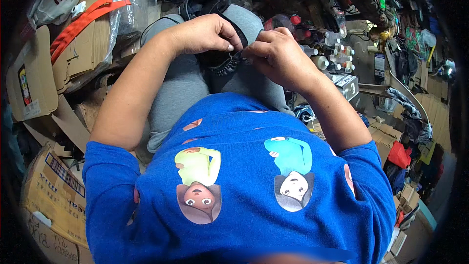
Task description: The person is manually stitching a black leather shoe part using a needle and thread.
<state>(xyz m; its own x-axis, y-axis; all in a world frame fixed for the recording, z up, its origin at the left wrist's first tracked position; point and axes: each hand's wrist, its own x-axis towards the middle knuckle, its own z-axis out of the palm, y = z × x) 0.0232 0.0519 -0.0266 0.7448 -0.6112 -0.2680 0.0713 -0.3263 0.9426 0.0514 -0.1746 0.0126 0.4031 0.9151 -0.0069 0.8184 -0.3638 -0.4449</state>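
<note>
The person sits with grey-trousered knees [181, 83] drawn up under a blue printed shirt [244, 176], and both forearms meet over the lap. Flattened cardboard boxes [53, 68] lie well off to the left of the fingers, with an orange strap [83, 17] across them; a cluster of small plastic bottles with red and white caps [332, 51] stands just to the right of the fingers.

Directly under and between the fingers rests a black shoe [220, 61], lying on the lap with its ridged sole edge facing the camera. The left hand [205, 32] curls over the upper, thumb and forefinger pressed together on a black strap or edge piece at the top of the shoe. The right hand [276, 51] meets it from the other side, its fingers pinched tight on the same spot, so the two sets of fingertips almost touch.

What exactly is pinched is hard to tell; it may be a thread, a lace or the strap end, since the knuckles hide it. Judging by this, the work on the shoe looks in progress: the piece is gripped and being handled, nothing appears finished or set aside, and the shoe has not left the lap.
</note>
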